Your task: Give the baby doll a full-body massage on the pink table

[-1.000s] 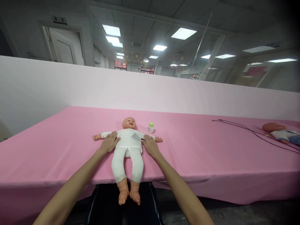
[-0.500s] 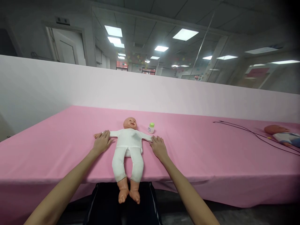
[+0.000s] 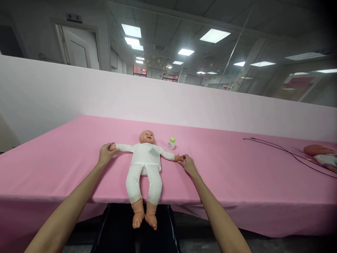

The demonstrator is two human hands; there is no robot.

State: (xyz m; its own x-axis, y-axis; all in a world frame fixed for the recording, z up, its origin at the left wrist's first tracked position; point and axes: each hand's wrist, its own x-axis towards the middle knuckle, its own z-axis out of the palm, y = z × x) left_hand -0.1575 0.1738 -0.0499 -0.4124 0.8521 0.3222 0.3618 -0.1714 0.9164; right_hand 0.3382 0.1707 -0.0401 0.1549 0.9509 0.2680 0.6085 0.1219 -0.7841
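Observation:
A baby doll (image 3: 145,154) in a white cloth suit lies on its back on the pink-covered table (image 3: 221,168). Its arms are spread sideways and its bare feet hang over the front edge. With fingers closed, my left hand (image 3: 105,153) grips the doll's hand on the left side. On the other side, my right hand (image 3: 189,165) pinches the doll's other hand between thumb and fingers. A small jar (image 3: 171,143) with a green lid stands upright beside the doll's head, behind the arm on the right.
Thin black cables (image 3: 283,147) run across the table at the right. Another doll (image 3: 319,154) lies at the far right edge, partly cut off. Behind the table rises a low white wall (image 3: 168,102) with glass above it.
Both my hands have slid outward from lying flat on the doll's forearms to its hands, and the fingers have closed on them. The view has shifted slightly.

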